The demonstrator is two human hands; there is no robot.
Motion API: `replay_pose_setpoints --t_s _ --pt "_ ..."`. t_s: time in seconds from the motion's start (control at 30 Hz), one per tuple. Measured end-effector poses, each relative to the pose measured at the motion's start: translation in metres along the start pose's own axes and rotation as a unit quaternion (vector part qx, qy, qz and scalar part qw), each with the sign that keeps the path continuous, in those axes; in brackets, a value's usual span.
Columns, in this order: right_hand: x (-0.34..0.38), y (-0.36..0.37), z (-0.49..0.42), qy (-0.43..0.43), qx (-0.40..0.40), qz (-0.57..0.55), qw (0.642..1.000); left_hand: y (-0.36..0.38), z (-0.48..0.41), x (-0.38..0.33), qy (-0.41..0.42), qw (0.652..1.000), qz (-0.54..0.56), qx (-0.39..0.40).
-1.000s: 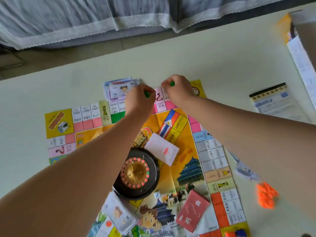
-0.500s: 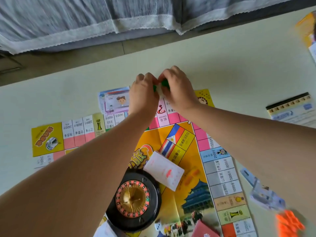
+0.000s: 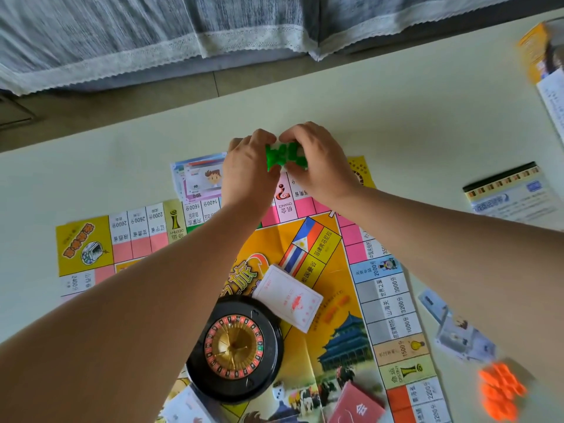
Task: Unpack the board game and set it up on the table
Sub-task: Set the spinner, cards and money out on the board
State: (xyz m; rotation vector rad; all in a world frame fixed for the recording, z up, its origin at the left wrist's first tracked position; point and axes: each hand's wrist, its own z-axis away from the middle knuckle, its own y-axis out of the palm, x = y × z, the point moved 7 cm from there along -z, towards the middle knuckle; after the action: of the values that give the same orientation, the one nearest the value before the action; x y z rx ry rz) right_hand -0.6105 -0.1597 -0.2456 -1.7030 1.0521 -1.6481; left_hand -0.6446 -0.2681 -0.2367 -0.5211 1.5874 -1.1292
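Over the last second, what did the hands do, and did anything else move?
The left hand and right hand, a second ago apart and each pinching one green bit, came together and now hold a cluster of green pieces between them at the far edge of the board. Roulette wheel, white card deck and orange pieces stayed put.

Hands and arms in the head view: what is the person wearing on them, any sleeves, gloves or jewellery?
Nothing worn shows. The left hand and right hand are bare: no gloves, rings or watch visible. The left forearm and right forearm are uncovered to the frame edge, no sleeve in view.
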Motion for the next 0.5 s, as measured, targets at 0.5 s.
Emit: replay_pose_setpoints --t_s 0.5 --pt "-0.023 -0.01 0.004 0.102 0.005 0.023 0.994 0.004 -0.004 0.01 -0.042 0.998 -0.001 0.041"
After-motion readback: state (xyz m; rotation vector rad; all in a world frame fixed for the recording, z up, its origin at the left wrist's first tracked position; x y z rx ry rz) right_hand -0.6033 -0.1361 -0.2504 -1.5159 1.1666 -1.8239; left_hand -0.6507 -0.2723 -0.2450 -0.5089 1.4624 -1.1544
